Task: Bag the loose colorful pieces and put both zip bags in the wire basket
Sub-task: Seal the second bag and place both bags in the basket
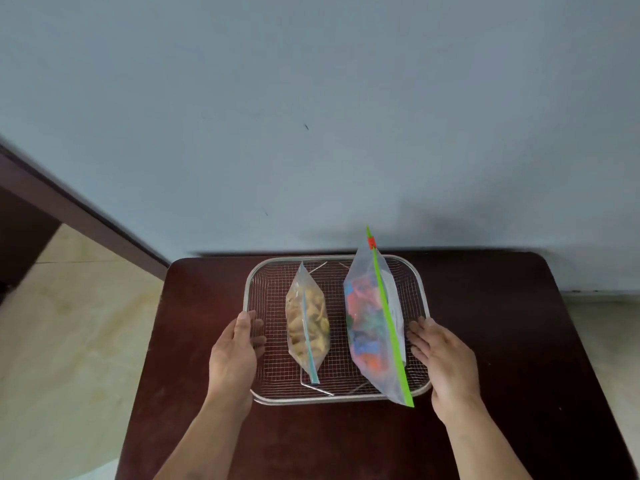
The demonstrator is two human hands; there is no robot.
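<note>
Forearms reach in from the near edge over a dark brown table [502, 341]. On the basket's left side, the left hand [235, 355] grips the rim of the wire basket [332, 400], thumb lying over the mesh inside and fingers curled round the outer edge. On the opposite side, the right hand [446, 362] is laid flat against the rim, fingers straight and close together, touching the wire and just beside the larger bag; whether the thumb hooks under the rim is hidden. Inside the basket two zip bags stand on edge, side by side and apart. The small bag [306, 320], with a blue zip strip, holds pale yellow pieces. The large bag [372, 327], with a green zip strip and a red slider, holds the colorful pieces and overhangs the near rim. Beyond the table rises a plain grey-blue wall [311, 116].
</note>
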